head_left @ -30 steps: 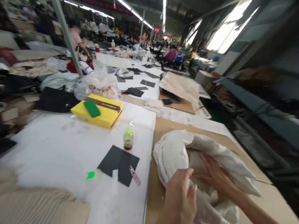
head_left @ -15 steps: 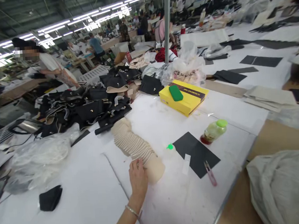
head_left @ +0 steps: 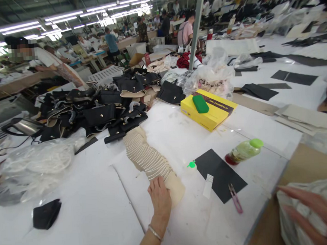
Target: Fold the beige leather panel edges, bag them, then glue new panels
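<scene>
Beige flat pieces (head_left: 146, 153) lie fanned in a long overlapping row on the white table. My left hand (head_left: 160, 197), wearing a bracelet, rests on the near end of that row, fingers laid over the pieces and gripping nothing that I can make out. At the lower right edge my right hand (head_left: 317, 208) is blurred, its fingers apart, in front of a pale grey cloth or bag (head_left: 291, 225); whether it touches it I cannot tell. Pink thread snips (head_left: 236, 199) and a white label strip (head_left: 208, 186) lie on a black sheet (head_left: 218, 171).
A yellow box (head_left: 202, 119) bears a green block (head_left: 200, 104). Nearby are a green-capped bottle (head_left: 244, 151) and a small green-topped container (head_left: 192, 165). Black bag pieces (head_left: 100, 115) are heaped at the back left, beside clear plastic (head_left: 40, 164). A post (head_left: 197, 30) rises behind; people work beyond.
My right hand has come into view at the lower right. My left hand stays on the beige pieces. The whole view has shifted slightly.
</scene>
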A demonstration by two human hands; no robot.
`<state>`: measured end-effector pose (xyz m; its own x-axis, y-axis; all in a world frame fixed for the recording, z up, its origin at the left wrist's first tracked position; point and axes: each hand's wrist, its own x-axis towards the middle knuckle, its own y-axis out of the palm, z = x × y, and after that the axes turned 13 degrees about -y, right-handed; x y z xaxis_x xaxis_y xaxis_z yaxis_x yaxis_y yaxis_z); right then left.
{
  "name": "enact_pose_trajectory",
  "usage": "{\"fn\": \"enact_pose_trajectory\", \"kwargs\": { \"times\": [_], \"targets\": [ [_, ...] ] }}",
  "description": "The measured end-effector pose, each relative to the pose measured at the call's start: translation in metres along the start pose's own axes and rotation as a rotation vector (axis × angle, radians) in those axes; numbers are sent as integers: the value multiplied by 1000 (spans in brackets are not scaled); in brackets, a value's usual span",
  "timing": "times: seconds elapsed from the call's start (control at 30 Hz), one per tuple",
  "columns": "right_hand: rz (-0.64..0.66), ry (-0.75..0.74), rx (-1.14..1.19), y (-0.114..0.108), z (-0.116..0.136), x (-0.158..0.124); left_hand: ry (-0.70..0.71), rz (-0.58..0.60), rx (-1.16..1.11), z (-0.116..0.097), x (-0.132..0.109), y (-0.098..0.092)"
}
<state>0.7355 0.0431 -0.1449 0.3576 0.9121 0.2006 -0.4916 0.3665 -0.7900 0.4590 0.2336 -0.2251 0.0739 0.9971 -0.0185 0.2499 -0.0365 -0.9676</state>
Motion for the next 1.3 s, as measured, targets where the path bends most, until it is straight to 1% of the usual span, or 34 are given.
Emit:
{"fn": "enact_pose_trajectory", "kwargs": {
  "times": [0.03,0.07,0.13,0.2,0.27,0.37,0.5,0.6,0.67,0.77,0.9,0.97,1.07,1.2,1.3],
  "targets": [
    [31,-43,19,3,2,-1,-11,-1,1,0,2,1],
    [77,-88,41,11,5,-1,-18,-3,3,-1,3,1],
    [207,-171,92,36,17,0,-17,-11,1,-1,5,2],
    [310,-212,127,64,32,2,11,-19,-17,-1,6,3],
    [395,-234,164,85,46,5,35,-22,-42,-1,7,2],
    [465,-235,208,97,58,12,9,0,-38,-3,11,-1],
    [472,-189,257,101,60,26,-45,52,-15,-5,16,-5],
    [455,-121,303,112,61,34,-38,60,0,-6,20,-6],
    [445,-95,322,122,62,36,-28,84,28,-6,24,-6],
    [462,-96,351,134,67,36,-20,135,73,-5,32,-7],
    [482,-95,395,139,72,36,-32,154,77,-7,38,-8],
    [474,-65,422,142,73,38,-51,149,65,-9,39,-8],
    [450,63,510,155,72,43,-61,136,36,-12,38,-10],
    [365,315,635,188,69,45,-28,127,-1,-13,38,-11],
    [364,437,717,210,70,45,16,147,-18,-10,40,-10]
  ]
}}
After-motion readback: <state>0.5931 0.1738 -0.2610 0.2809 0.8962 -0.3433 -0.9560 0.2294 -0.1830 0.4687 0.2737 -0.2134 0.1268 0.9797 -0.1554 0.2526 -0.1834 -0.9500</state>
